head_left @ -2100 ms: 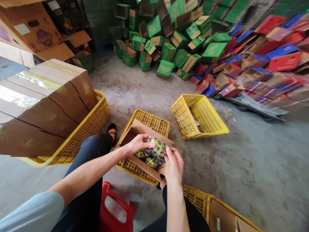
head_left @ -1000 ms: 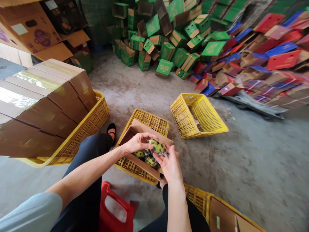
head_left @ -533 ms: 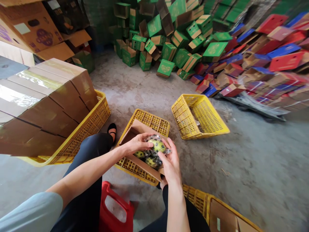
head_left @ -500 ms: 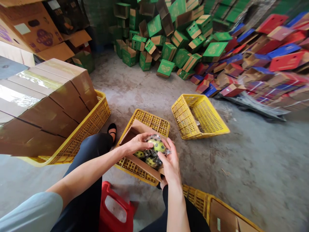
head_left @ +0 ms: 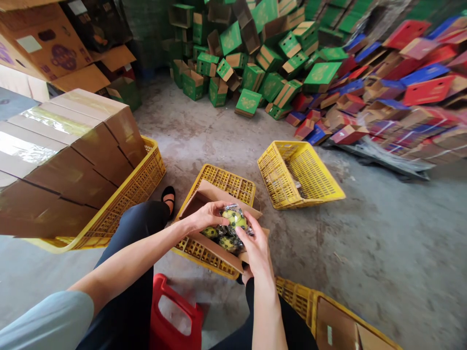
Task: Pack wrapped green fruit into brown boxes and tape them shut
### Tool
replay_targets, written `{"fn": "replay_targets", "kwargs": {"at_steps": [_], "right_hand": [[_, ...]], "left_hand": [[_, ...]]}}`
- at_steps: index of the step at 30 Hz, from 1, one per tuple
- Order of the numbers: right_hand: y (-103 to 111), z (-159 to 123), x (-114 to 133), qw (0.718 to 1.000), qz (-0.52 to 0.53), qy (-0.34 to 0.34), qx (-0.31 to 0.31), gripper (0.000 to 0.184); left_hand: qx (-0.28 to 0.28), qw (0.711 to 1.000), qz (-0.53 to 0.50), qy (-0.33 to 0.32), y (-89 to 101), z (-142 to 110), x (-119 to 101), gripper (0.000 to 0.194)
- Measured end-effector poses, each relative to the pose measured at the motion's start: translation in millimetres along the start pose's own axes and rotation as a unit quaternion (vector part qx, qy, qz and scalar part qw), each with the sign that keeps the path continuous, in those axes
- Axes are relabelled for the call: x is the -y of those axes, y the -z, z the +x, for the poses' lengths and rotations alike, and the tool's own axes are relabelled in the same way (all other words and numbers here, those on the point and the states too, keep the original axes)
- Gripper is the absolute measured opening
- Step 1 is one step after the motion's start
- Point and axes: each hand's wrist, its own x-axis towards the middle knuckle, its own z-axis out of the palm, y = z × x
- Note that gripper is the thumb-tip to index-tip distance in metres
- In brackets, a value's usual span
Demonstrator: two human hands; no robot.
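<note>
Between my hands is a rounded yellow-green item (head_left: 234,218) in clear crinkled plastic with dark spots. My left hand (head_left: 210,217) is closed on its left side, thumb over the front. On the other side my right hand (head_left: 257,244) grips it, with the thumb on its lower right and the fingers behind. Just below, similar wrapped yellow-green items (head_left: 228,243) lie in an open cardboard box (head_left: 216,252), partly hidden by my hands. That box rests on an upturned yellow plastic crate (head_left: 231,185).
Taped cartons (head_left: 91,129) fill a yellow crate (head_left: 146,181) on the left. Another yellow crate (head_left: 314,172) lies tipped on the floor. A red stool (head_left: 194,323) is below me, and a crate with cardboard (head_left: 337,323) sits lower right. Green boxes (head_left: 248,103) and red-blue boxes (head_left: 426,91) are heaped behind.
The wrapped item has been turned between my hands, its plastic shifting from flat to bunched around it. My right fingers have changed their hold. Both hands stay over the box.
</note>
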Motion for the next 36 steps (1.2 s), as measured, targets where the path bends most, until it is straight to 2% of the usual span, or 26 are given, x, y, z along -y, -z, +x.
{"fn": "replay_targets", "kwargs": {"at_steps": [6,10,13,15,17,18,20,22,23,24,26,28,32,36], "right_hand": [[-0.8,2.4,-5.4,1.0,-0.023,0.019,-0.006,0.064],[1.6,7.3,-14.5,0.997,-0.075,0.003,-0.016,0.06],[3.6,10.5,-20.8,0.995,-0.093,-0.016,-0.032,0.053],[4.9,12.2,-21.8,0.994,-0.099,-0.019,-0.05,0.049],[6.4,13.7,-19.8,0.99,-0.121,-0.021,-0.068,0.05],[7.2,14.3,-17.9,0.988,-0.135,-0.023,-0.072,0.052],[8.9,15.3,-13.9,0.986,-0.15,-0.024,-0.076,0.058],[10.3,15.6,-11.1,0.985,-0.154,-0.021,-0.074,0.063],[10.7,15.5,-10.4,0.985,-0.159,-0.02,-0.072,0.064],[11.0,15.2,-10.1,0.984,-0.165,-0.021,-0.071,0.066],[11.0,14.2,-10.2,0.981,-0.178,-0.027,-0.065,0.069],[10.7,13.0,-10.1,0.981,-0.184,-0.027,-0.06,0.07],[10.7,12.2,-9.6,0.98,-0.19,-0.016,-0.058,0.07],[11.3,14.6,-13.6,0.978,-0.196,-0.016,-0.063,0.07]], "left_hand": [[-0.002,1.0,-0.001,0.009,0.0,0.3,-1.0,0.072],[-0.083,0.995,0.053,-0.029,11.2,3.6,-4.7,0.054],[-0.155,0.972,0.169,-0.052,24.7,6.7,-4.7,0.039],[-0.18,0.947,0.262,-0.055,32.3,7.7,-1.4,0.03],[-0.169,0.915,0.362,-0.049,36.6,7.5,4.4,0.021],[-0.139,0.9,0.411,-0.04,37.4,6.9,8.1,0.018],[-0.031,0.865,0.5,-0.011,36.6,4.7,15.9,0.016],[0.078,0.818,0.569,0.03,33.4,1.6,22.6,0.017],[0.107,0.789,0.602,0.051,31.3,0.0,24.8,0.017],[0.116,0.76,0.636,0.069,29.2,-1.4,26.1,0.019],[0.094,0.706,0.696,0.091,25.0,-3.1,26.2,0.03],[0.077,0.672,0.73,0.098,21.5,-3.3,23.8,0.043],[0.093,0.642,0.754,0.104,15.3,-2.3,18.9,0.042],[0.084,0.613,0.777,0.112,8.5,-4.1,19.6,0.045]]}}
